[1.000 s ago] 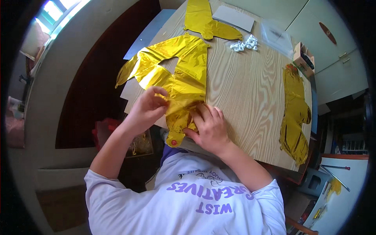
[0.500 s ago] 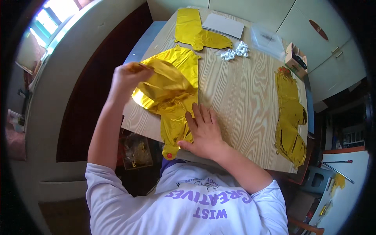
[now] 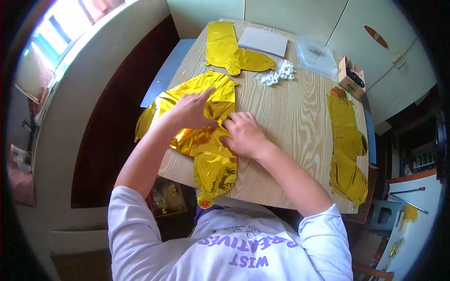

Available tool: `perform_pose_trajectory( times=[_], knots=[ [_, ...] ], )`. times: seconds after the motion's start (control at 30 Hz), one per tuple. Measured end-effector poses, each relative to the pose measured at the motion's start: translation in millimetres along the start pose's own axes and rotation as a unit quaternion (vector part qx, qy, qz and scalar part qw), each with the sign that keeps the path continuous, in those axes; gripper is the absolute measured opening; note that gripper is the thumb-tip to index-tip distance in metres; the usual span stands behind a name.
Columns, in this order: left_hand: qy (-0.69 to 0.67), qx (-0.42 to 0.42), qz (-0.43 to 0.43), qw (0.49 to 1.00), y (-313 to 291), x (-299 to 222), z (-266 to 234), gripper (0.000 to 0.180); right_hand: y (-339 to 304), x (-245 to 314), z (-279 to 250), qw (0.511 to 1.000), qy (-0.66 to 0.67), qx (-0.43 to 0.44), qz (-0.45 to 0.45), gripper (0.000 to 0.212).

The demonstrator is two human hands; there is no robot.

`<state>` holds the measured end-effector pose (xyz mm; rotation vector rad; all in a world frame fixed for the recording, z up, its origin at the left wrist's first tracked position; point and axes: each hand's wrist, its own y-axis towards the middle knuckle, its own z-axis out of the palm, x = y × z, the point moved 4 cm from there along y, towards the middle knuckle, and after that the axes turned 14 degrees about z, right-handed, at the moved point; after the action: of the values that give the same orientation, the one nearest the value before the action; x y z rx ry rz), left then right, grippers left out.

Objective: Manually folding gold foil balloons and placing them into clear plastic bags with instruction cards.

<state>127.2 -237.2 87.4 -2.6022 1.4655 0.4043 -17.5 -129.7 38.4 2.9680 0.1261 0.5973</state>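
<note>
A: What first, closest in?

B: One white shirt (image 3: 255,253), then the nearest gold foil piece (image 3: 214,171), one of three, flat on the near left part of the one table (image 3: 286,173).

A: Pointing which way?

B: Toward the wearer with its narrow, red-marked end, just past the near edge of the table. Long axis from near to far, leaning slightly right at the far end, with a broad part out to the left.

A: And the hands?

B: Two. Right hand (image 3: 243,133) at the foil's right edge, fingers curled and thumb low; can't tell whether pinching the foil or only pressing it. Left hand (image 3: 193,110) over the middle, thumb and fingers wide apart, closed round nothing.

A: Farther out?

B: To the right, a second gold foil piece (image 3: 346,150), also lengthwise near to far, red at the far end. Beyond, one box (image 3: 349,86) with something dark inside; one heap of small white pieces (image 3: 280,75), too bunched to count; one clear plastic sheet (image 3: 316,58); a third gold foil piece (image 3: 222,49), L-shaped; one flat whitish slab (image 3: 263,41).
</note>
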Motion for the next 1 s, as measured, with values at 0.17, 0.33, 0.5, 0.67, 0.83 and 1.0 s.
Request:
perform_pose_trajectory(
  times=[0.17, 0.33, 0.5, 0.67, 0.83, 1.0],
  knots=[
    [-0.231, 0.038, -0.089, 0.968, 14, 78, -2, 0.040, -1, -8, 11, 0.999, -0.009, -0.033, -0.023, 0.058],
    [-0.302, -0.029, -0.190, 0.934, 12, 104, -24, 0.028, 11, -5, -9, 0.999, 0.013, 0.026, -0.017, 0.052],
    [-0.253, -0.063, -0.188, 0.947, 18, 99, -22, 0.023, 54, -27, 1, 0.999, 0.003, -0.044, 0.027, 0.035],
    [-0.154, -0.108, -0.095, 0.978, 23, 76, -32, 0.022, 77, -32, 7, 0.997, -0.056, -0.038, 0.041, 0.050],
    [-0.238, -0.143, -0.145, 0.950, 17, 96, -40, 0.023, 82, -38, 6, 0.994, -0.060, 0.041, 0.078, 0.073],
    [-0.263, -0.144, -0.161, 0.940, 11, 99, -50, 0.017, 91, -41, -1, 0.984, -0.088, 0.103, 0.115, 0.089]
  ],
)
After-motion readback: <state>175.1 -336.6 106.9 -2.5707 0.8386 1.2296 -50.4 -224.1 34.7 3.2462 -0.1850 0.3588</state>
